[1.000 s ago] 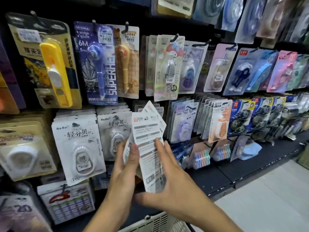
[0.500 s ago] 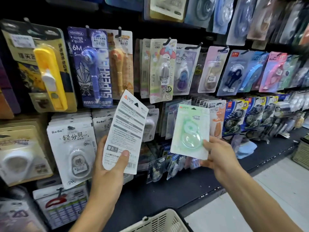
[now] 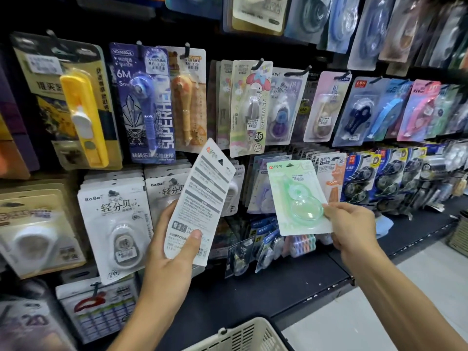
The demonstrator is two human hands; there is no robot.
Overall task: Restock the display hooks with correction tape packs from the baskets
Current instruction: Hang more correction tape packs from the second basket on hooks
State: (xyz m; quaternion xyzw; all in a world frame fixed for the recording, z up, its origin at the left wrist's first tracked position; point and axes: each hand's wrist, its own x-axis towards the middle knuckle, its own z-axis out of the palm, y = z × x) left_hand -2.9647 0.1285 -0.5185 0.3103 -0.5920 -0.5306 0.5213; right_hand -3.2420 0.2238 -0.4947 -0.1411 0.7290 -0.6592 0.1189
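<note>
With the right hand (image 3: 354, 229) pinching the green correction tape pack (image 3: 297, 198) at centre right of the frame, I would line its top hole up with a hook in the lower row, while the left hand (image 3: 167, 252) grips the back-facing packs (image 3: 200, 198).

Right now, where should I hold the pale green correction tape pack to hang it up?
Probably pinch the pale green correction tape pack at its lower right corner, from the right, as the right hand does. That keeps fingers away from the hang hole at the top edge, which must slide onto a hook.
</note>
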